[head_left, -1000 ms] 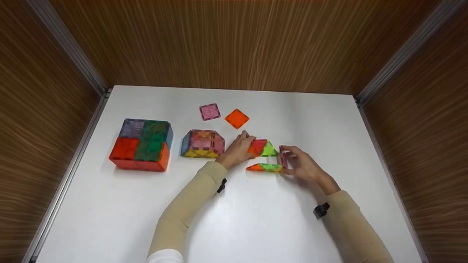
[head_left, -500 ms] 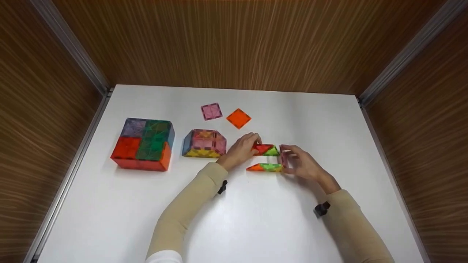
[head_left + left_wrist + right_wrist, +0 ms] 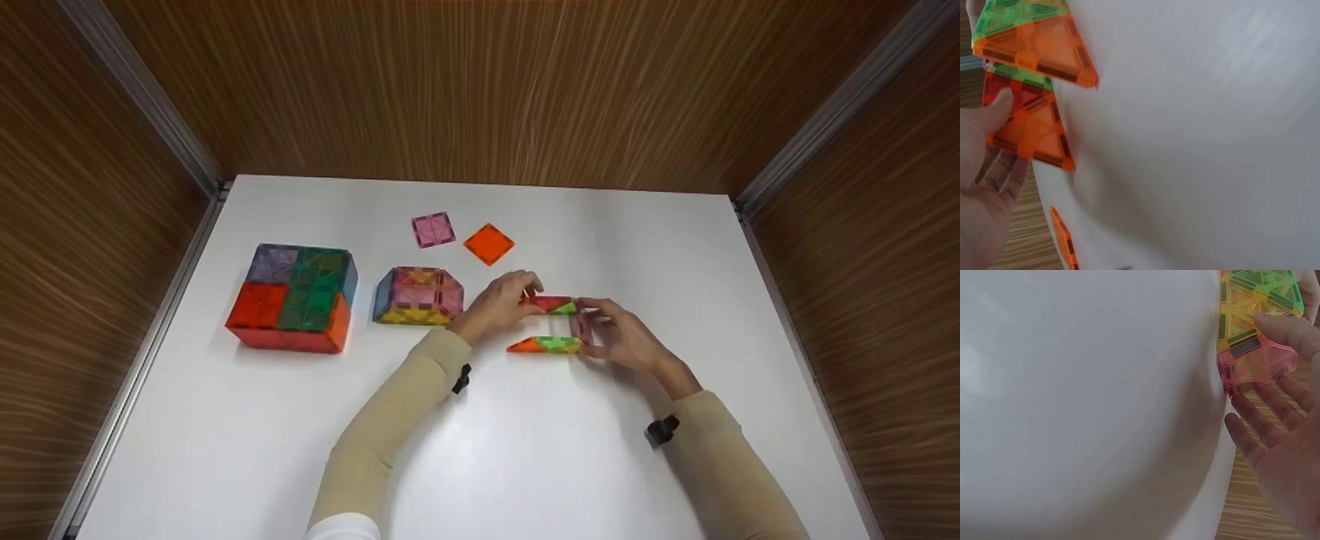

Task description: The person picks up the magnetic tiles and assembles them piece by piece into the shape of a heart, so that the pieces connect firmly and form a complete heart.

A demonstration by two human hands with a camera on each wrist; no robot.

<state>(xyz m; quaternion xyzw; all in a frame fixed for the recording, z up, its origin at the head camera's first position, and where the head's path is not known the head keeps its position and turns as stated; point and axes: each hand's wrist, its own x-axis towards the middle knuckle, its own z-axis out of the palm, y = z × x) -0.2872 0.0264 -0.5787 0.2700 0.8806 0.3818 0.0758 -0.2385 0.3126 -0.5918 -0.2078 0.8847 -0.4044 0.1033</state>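
Observation:
My left hand (image 3: pixel 499 306) pinches the back row of see-through magnetic tiles (image 3: pixel 553 305), made of orange, red and green triangles. In the left wrist view its thumb lies on the red triangle (image 3: pixel 1002 90), with the fingers behind the row. Opposite it, a front row of triangle tiles (image 3: pixel 555 345) stands on edge in orange, green and yellow. My right hand (image 3: pixel 634 337) holds the pink tile (image 3: pixel 585 328) that closes the right end between both rows. In the right wrist view the thumb touches the yellow triangle (image 3: pixel 1241 309) and the fingers are behind the pink tile.
A low trapezoid-sided tile block (image 3: pixel 418 295) in pink, yellow and blue stands left of my left hand. Farther left is a larger box of red, green and purple tiles (image 3: pixel 292 289). A loose pink square (image 3: pixel 433 229) and an orange square (image 3: pixel 489 244) lie flat at the back.
My left hand has shifted slightly right and stood the back row up more steeply. Its green end now meets the pink tile. The right hand stays in place.

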